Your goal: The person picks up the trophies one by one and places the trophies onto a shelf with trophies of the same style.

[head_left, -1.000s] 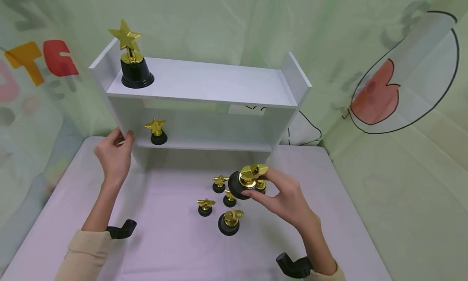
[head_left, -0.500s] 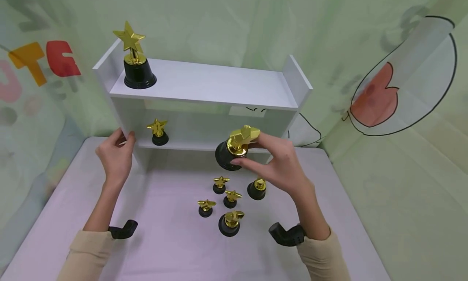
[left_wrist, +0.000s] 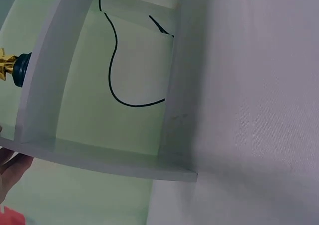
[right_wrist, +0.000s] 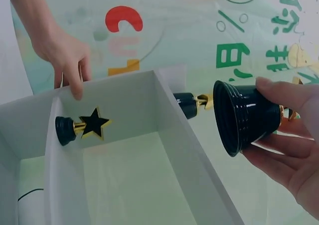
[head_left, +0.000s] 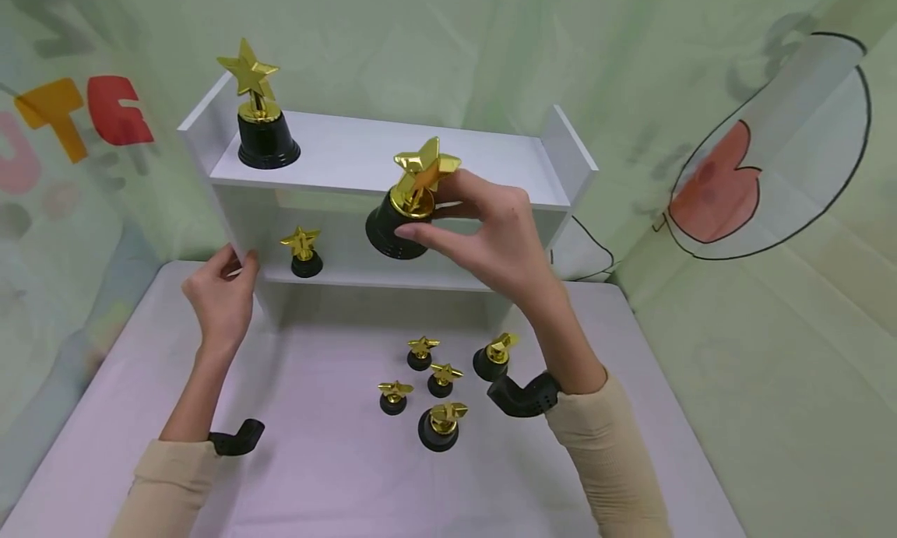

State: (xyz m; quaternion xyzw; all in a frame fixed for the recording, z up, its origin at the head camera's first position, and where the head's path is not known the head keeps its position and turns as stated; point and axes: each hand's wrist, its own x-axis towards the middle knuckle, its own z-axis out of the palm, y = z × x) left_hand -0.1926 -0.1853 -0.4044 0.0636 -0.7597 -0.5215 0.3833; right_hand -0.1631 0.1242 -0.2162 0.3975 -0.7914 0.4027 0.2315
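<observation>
My right hand (head_left: 490,230) holds a large gold star trophy (head_left: 395,226) by its black base, thumb on the near side. It is tilted and raised in front of the white shelf (head_left: 392,277), level with the upper board. In the right wrist view the hollow underside of this trophy's base (right_wrist: 234,120) shows. My left hand (head_left: 223,300) grips the front edge of the shelf's left side panel; in the left wrist view only a few fingers (left_wrist: 17,172) show. Another large star trophy (head_left: 266,137) stands at the upper board's left end, and a small one (head_left: 305,261) on the board below.
On the white table (head_left: 315,460) before the shelf stand three small star trophies (head_left: 394,402) and two larger ones, one nearer the front (head_left: 439,433) and one to the right (head_left: 492,363). Printed curtains (head_left: 757,328) hang behind and at the sides.
My right hand has lifted the large trophy from among the others on the table, up and leftward to the upper board's height. My left hand keeps its grip on the side panel.
</observation>
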